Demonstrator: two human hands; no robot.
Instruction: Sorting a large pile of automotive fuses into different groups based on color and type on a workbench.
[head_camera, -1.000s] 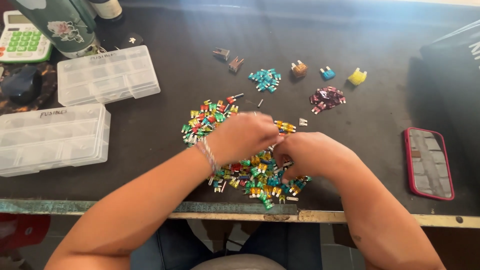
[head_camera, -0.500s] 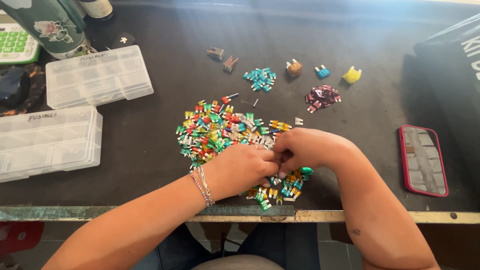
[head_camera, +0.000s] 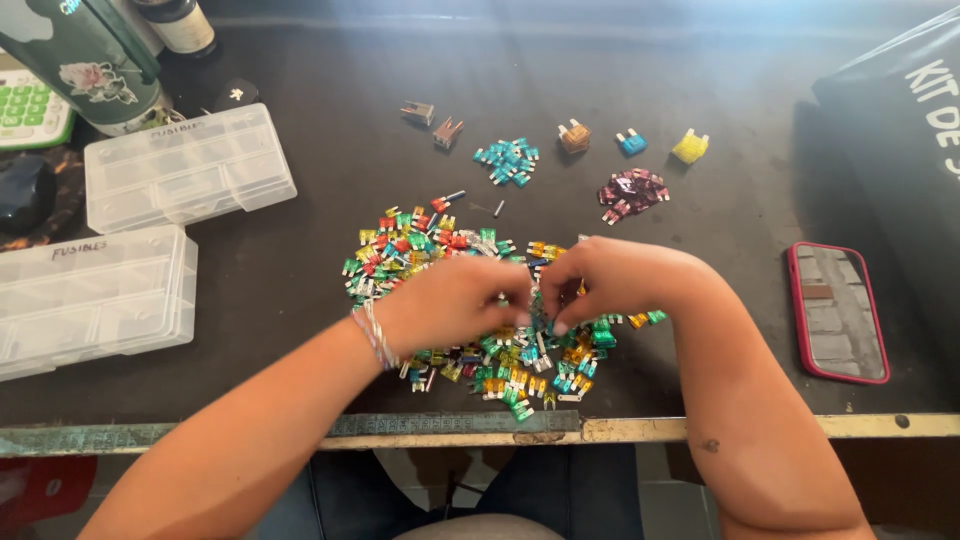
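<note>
Both hands work over a pile of small coloured fuses (head_camera: 440, 250) spread on the dark tabletop (head_camera: 300, 230). Left hand (head_camera: 450, 305) and right hand (head_camera: 610, 280) meet fingertip to fingertip above the middle of the pile; each grip is narrow, pinched, but what sits between the fingers cannot be told. Sorted groups lie farther back: a blue heap (head_camera: 508, 160), a purple heap (head_camera: 630, 192), single orange, blue and yellow pieces. Two clear plastic boxes (head_camera: 185, 165) stand to the left, a red-edged phone (head_camera: 836, 312) to the right.
</note>
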